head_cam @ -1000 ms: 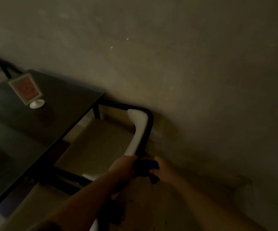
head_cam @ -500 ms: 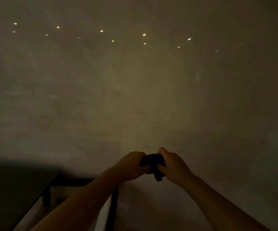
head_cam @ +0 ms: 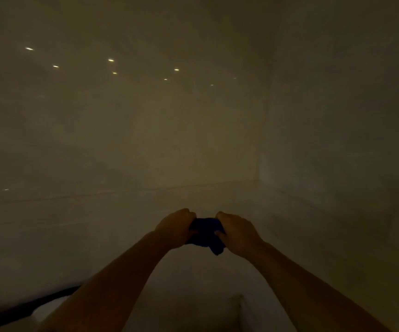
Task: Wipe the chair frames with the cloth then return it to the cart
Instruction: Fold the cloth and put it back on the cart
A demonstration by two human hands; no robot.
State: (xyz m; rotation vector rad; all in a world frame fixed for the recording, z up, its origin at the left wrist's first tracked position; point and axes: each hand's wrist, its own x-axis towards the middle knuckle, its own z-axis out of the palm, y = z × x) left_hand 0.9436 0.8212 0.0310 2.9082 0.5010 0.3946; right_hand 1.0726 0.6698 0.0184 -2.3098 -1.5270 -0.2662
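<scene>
Dimly lit, so we note little texture. Our left hand [head_cam: 175, 227] and right hand [head_cam: 238, 232] are raised side by side in front of a smooth, pale wall [head_cam: 145, 140], both fists closed on a dark blue cloth [head_cam: 205, 232]. It is soft and bunched between the hands, one loose corner drooping below the right hand. Small glints dot the wall. A thin black bar [head_cam: 26, 305] crosses the lower left corner.
</scene>
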